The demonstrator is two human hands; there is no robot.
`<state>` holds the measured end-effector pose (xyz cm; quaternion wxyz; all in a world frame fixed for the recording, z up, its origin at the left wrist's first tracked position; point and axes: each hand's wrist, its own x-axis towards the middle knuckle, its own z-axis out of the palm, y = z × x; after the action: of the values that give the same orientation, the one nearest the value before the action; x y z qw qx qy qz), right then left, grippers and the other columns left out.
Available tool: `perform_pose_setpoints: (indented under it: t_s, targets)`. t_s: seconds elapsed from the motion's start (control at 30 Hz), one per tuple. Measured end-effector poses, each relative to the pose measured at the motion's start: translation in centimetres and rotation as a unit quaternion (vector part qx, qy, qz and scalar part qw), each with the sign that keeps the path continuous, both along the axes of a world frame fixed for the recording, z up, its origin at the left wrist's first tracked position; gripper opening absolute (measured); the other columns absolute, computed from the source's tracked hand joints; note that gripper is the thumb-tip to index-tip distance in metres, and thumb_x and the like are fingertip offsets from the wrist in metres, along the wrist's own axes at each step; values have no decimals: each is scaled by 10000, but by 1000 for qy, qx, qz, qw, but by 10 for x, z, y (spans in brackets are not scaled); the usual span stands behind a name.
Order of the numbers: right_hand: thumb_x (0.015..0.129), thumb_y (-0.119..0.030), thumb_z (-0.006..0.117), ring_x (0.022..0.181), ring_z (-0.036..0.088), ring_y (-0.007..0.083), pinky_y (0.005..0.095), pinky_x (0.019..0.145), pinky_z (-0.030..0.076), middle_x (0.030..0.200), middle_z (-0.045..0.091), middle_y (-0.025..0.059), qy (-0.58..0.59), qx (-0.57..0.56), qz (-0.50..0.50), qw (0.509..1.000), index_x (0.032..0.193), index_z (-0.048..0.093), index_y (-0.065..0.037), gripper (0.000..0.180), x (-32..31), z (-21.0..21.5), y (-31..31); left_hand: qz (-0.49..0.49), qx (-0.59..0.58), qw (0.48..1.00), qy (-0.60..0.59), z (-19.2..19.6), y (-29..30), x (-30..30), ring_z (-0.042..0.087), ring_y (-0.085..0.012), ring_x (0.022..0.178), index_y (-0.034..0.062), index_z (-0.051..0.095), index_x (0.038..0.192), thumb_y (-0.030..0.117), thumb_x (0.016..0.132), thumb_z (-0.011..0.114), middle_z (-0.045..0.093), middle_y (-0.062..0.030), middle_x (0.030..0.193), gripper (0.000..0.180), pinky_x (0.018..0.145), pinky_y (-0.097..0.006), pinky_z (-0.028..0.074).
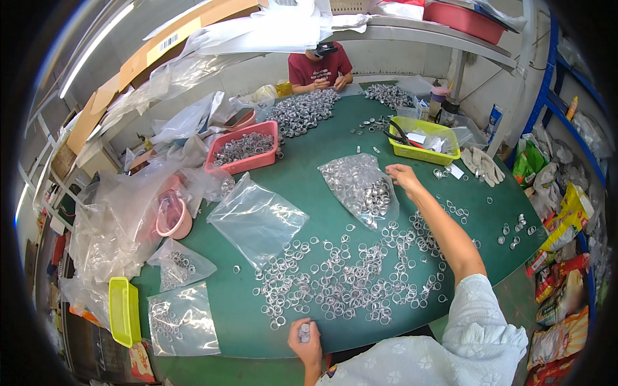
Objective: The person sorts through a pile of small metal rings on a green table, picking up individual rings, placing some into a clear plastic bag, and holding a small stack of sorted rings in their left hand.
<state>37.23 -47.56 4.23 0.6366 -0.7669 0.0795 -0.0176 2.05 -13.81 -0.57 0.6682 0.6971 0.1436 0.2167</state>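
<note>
My left hand [308, 342] is at the table's near edge, fingers closed around a short stack of small metal rings [304, 332]. Farther off, my right hand [404, 178] reaches across the table. Its fingers are pinched at the right edge of a clear plastic bag [344, 180] filled with metal rings. Between my hands lies a wide spread of loose metal rings [354, 276], each with a small lug like a hose clamp. Left of the filled bag, a flat clear bag [257, 219] touches the spread.
Red basket [270, 159] of rings, left; yellow-green basket [425, 154] with pliers [402, 134], right, near gloves [483, 166]. Ring heaps [302, 109] lie at the back, where another person [320, 69] sits. Pink cup [174, 222], green tray [124, 312] and ring-filled bags [183, 318] line the left.
</note>
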Motion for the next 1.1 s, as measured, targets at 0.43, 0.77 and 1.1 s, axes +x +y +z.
perform_pose_setpoints:
  t_s: [0.43,0.77,1.1]
  targets:
    - [913,-196,480,936,611,226,312,827,456,975,660,144,-131,-130,-63,981,1036,618,10,277,0,-21,16,14,-21,1000,13,2,-2,1,465,-65,476,8,570,915,-13,837,585,512,-13,630,82,413,-200,347]
    - [901,-258,473,1002,548,396,479,884,429,1023,616,199,-144,-423,-43,893,982,616,-11,297,98,-44,19,76,11,994,81,10,-6,-2,443,-66,461,18,564,928,-30,829,569,500,-15,625,109,409,-204,335]
    - [897,-317,508,1055,539,354,438,898,432,1096,592,210,-227,-416,-139,870,981,648,-4,352,176,-70,-15,62,94,975,191,26,-15,2,522,-114,715,61,618,992,85,857,604,593,-38,792,138,663,-254,448]
